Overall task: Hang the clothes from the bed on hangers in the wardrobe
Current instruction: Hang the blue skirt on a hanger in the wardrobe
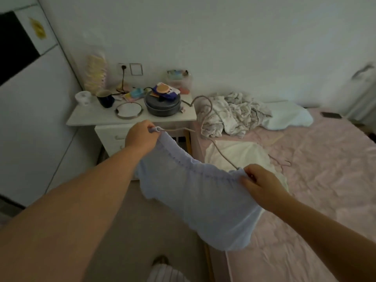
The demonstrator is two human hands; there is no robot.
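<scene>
Both the left hand (140,139) and right hand (259,183) pinch the blue skirt (195,200) onto a hanger (205,110), while more clothes (234,115) wait at one o'clock on the bed (325,180).

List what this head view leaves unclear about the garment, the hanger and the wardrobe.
- Light blue garment: its type is unclear; it hangs bunched from the left hand and right hand.
- Hanger: only a thin hook and wire show; the garment's gathered edge covers the rest.
- Wardrobe: cut off by the left edge, interior unseen.
- Nightstand items: too blurred and dim to identify.
</scene>
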